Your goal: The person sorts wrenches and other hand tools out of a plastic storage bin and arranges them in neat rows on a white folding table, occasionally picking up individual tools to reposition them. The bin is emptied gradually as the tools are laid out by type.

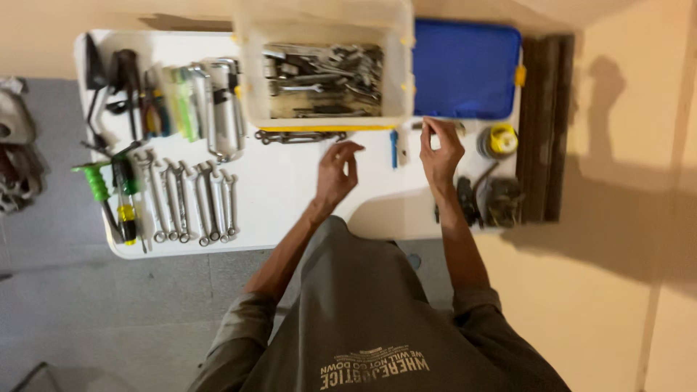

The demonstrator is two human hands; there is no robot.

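Observation:
My left hand (337,171) hovers over the bare middle of the white table (290,189), fingers loosely curled and apart, holding nothing. My right hand (441,149) is raised just in front of the clear plastic bin (327,116) and the blue lid (465,69); its fingertips are pinched together, and whether a small item sits between them is blurred. A small blue tool (393,147) and a white piece (404,151) lie on the table between my hands.
A row of combination wrenches (192,199) lies at the left, with green and yellow-handled screwdrivers (116,196), pliers (138,91) and large adjustable wrenches (221,105) behind. A chain-like metal piece (298,136) lies before the bin of tools. A yellow tape roll (501,139) and dark clutter (494,199) sit right.

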